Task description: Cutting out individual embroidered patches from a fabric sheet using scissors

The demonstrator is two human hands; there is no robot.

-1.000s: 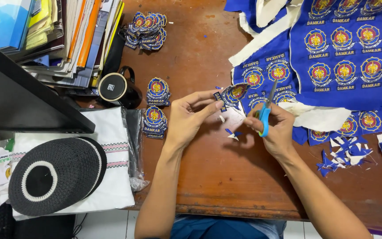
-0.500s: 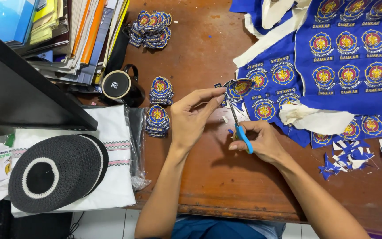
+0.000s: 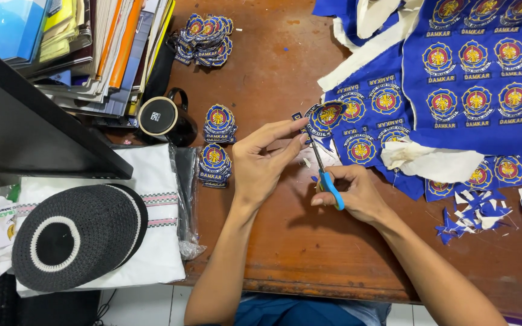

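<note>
Cloth came first in size: the blue sheet of embroidered badges covered the far right of the wooden desk, soft and limp, with white backing strips curling off its cut edge. Left of your arms lay a black knitted cap on folded white cloth, with a black mug beyond it. Your left hand pinched one cut badge above the desk, fingertips closed on its lower edge. It looked light and floppy yet stiffened by stitching, so a grip near the rim, clear of the blades, seemed right. Your right hand held blue-handled scissors, fingers wrapped through the loops, tips at the badge. Smallest were the blue offcuts.
</note>
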